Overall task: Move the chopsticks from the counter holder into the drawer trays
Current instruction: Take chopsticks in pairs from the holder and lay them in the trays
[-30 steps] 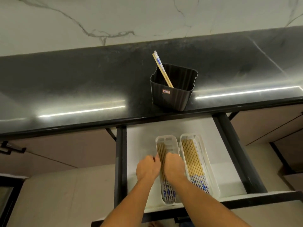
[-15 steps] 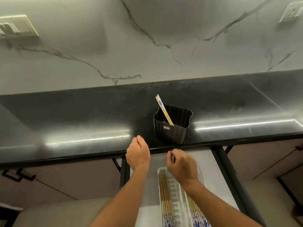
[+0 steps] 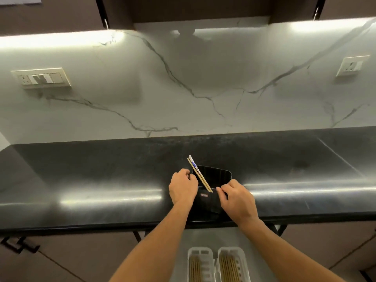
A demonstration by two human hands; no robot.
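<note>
Gripping the holder (image 3: pixel 205 204) by its rim, left hand (image 3: pixel 183 188) and right hand (image 3: pixel 236 198) curl their fingers; chopsticks (image 3: pixel 198 174) lean inside.

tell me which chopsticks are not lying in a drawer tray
The wooden pair with blue-patterned tops, leaning in the black ribbed plastic holder on the counter. All the others lie flat in the two white plastic trays in the drawer.

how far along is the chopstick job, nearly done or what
Nearly done. Done: the left tray and right tray in the drawer both hold rows of chopsticks. In hand: the left hand and right hand grip the black holder at its rim. Left: one pair of chopsticks leans in the holder, not yet lifted out.
</note>
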